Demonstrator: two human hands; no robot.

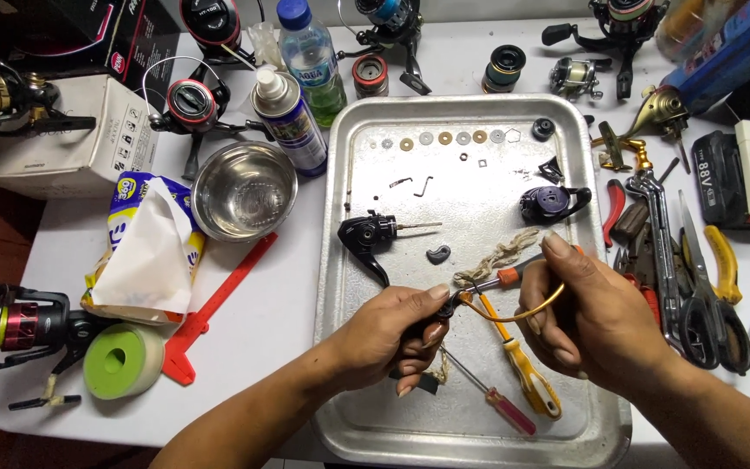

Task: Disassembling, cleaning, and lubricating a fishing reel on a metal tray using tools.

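Our left hand clamps a small black reel part; our right hand pinches its bail wire. Slipping could fling it among the washers on the metal tray.

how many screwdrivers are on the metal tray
3. An orange-handled one is held in the right hand. A yellow-handled one and a thin red-handled one lie on the metal tray below the hands. Others may be hidden under the hands.
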